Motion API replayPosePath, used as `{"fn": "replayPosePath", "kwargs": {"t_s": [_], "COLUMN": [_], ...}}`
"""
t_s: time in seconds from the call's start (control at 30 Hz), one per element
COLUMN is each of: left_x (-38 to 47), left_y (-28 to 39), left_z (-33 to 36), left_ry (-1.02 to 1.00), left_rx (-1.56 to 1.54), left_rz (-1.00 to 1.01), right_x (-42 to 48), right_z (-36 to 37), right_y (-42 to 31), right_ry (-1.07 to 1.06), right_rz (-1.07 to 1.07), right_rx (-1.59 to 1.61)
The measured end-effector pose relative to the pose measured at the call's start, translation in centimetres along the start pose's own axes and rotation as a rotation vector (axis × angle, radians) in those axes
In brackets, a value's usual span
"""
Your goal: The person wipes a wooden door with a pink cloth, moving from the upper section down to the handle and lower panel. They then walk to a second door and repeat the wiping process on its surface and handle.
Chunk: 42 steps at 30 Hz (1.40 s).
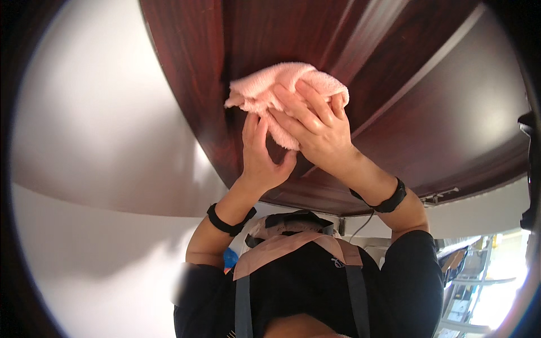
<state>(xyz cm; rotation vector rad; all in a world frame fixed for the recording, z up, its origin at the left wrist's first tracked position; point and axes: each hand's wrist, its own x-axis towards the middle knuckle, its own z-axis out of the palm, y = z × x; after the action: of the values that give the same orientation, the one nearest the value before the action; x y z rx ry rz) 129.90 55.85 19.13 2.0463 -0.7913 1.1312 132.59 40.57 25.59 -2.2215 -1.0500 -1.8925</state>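
Observation:
A folded pink terry cloth [291,80] lies against a dark red-brown wooden panel [270,29], which looks like a door. My right hand [325,131] is spread over the cloth, its fingers pressing into the folds. Just left of it, my left hand [264,156] has its fingertips at the cloth's lower edge, partly hidden there. The left thumb lies by the cloth's hanging corner, with a gap between thumb and fingers. Both wrists wear black bands.
White wall [93,126] borders the panel on the left. A metal fitting [441,195] sits at the panel's lower right edge, and a thin cable [362,226] hangs nearby. Bright window [494,279] and several items stand at lower right. I wear a pink apron [287,249].

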Motion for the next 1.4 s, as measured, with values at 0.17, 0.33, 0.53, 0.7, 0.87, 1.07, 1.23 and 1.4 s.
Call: {"fn": "replayPosePath", "kwargs": {"t_s": [0.17, 0.33, 0.53, 0.7, 0.87, 1.07, 1.23, 1.4], "left_x": [-0.4, 0.7, 1.0, 0.8, 0.7, 0.8, 0.6, 1.6], "left_y": [0.4, 0.6, 0.6, 0.2, 0.1, -0.3, -0.7, -0.2], "left_z": [0.1, 1.4, 1.3, 1.5, 1.7, 2.4, 2.6, 3.1], "left_ry": [0.015, -0.013, -0.058, -0.047, -0.079, -0.044, -0.058, -0.056], "left_rx": [-0.022, -0.05, -0.059, -0.067, -0.032, -0.076, -0.051, -0.04], "left_rz": [0.147, 0.139, 0.065, 0.092, 0.061, 0.076, 0.092, 0.098], "right_x": [0.5, 4.4, -2.3, -1.5, 1.1, -5.5, -6.4, -4.2], "right_z": [-1.6, -3.5, -1.3, -2.7, -4.4, -0.1, -0.6, -2.3], "right_y": [3.8, 7.9, 1.6, 6.4, 11.3, 3.2, 4.2, 9.7], "right_ry": [0.096, 0.283, 0.005, 0.004, 0.158, -0.053, -0.17, 0.149], "right_rz": [0.138, 0.151, 0.092, 0.117, 0.23, 0.081, 0.047, 0.365], "right_rx": [0.027, -0.118, 0.094, -0.045, -0.242, 0.104, 0.053, -0.015]}}
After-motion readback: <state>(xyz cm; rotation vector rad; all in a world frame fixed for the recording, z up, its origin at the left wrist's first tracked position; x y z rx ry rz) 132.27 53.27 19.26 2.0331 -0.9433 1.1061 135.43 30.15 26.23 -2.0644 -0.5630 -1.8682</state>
